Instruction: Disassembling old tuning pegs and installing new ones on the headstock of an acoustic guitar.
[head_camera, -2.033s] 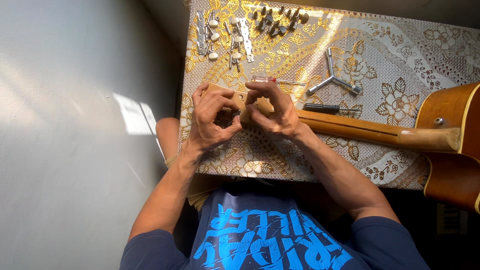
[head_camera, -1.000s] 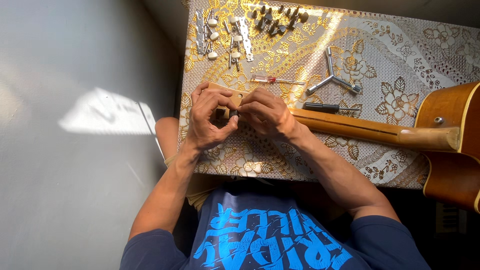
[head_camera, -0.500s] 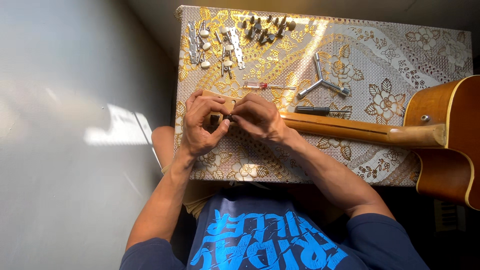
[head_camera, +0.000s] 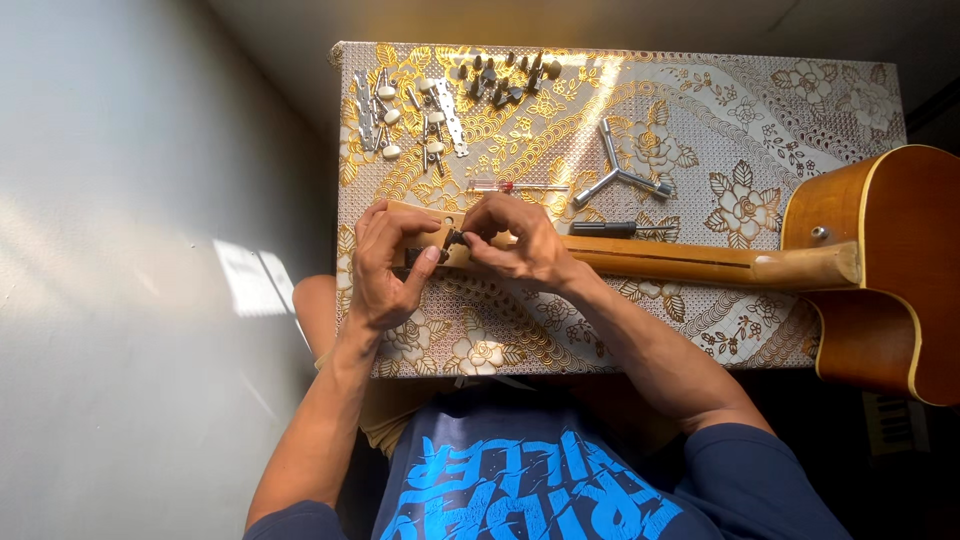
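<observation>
An acoustic guitar lies on its side across the table, its wooden neck (head_camera: 700, 262) pointing left and its body (head_camera: 880, 270) hanging off the right edge. My left hand (head_camera: 385, 262) grips the headstock (head_camera: 440, 222) at the neck's left end. My right hand (head_camera: 520, 240) pinches a small dark part (head_camera: 457, 238) against the headstock, fingertips meeting those of the left hand.
The table has a gold and white floral cloth (head_camera: 760, 110). Silver tuning machines and plates (head_camera: 410, 110) lie at the back left, several dark pegs (head_camera: 505, 75) beside them. A small red-handled screwdriver (head_camera: 510, 186), a three-way wrench (head_camera: 618, 172) and a black tool (head_camera: 602, 228) lie behind the neck.
Both hands have stayed on the headstock with small finger shifts. The view has shifted, so the table now sits lower in the frame.
</observation>
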